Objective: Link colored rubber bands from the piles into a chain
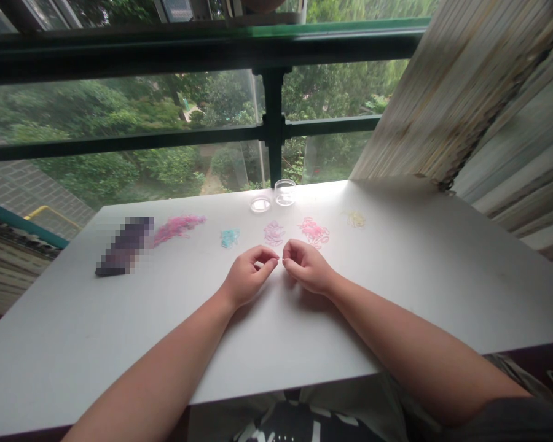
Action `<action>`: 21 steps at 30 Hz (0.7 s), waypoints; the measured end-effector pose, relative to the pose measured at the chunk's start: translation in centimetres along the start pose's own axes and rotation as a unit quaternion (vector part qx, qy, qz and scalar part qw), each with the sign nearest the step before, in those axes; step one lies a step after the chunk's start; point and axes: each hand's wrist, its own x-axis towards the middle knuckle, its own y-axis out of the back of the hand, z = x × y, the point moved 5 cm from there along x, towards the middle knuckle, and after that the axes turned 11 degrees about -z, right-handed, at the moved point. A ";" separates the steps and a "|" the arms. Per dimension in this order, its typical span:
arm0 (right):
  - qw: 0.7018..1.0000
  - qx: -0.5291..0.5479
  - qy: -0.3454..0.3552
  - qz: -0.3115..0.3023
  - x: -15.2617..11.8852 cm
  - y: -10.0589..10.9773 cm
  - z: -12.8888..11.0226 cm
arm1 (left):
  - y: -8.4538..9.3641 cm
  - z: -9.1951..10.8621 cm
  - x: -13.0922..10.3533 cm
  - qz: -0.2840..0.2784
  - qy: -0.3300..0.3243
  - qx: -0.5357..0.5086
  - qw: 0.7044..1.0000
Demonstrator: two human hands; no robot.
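I find my left hand (250, 274) and right hand (309, 268) with fingers pinched on a tiny pale piece (280, 260), teal pile (230, 238), lilac pile (273, 233), pink pile (315, 231) and yellow pile (356, 218) set apart from ten to two o'clock, the mixed heap (179, 228), farther at ten, judged outstanding.

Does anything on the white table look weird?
Nothing looks clearly spilled or broken. The mixed pink-and-purple pile of thin loops on the left straggles more than the small turquoise pile. Further left, the dark rectangular object is blurred into odd squares.
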 end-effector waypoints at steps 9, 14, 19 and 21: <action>0.998 0.057 0.000 -0.042 0.1 -0.4 0.2 | 0.2 -0.1 -0.1 0.015 -0.003 -0.002 1.000; 0.995 0.086 -0.034 -0.042 0.4 -0.3 0.5 | 0.4 -0.1 -0.1 0.027 0.001 0.009 1.000; 0.994 0.091 -0.050 -0.039 0.4 -0.3 0.4 | 0.4 0.0 -0.1 0.032 0.000 0.003 0.999; 0.995 0.082 -0.047 -0.038 0.4 -0.2 0.4 | 0.5 0.0 -0.2 0.034 0.001 0.000 0.999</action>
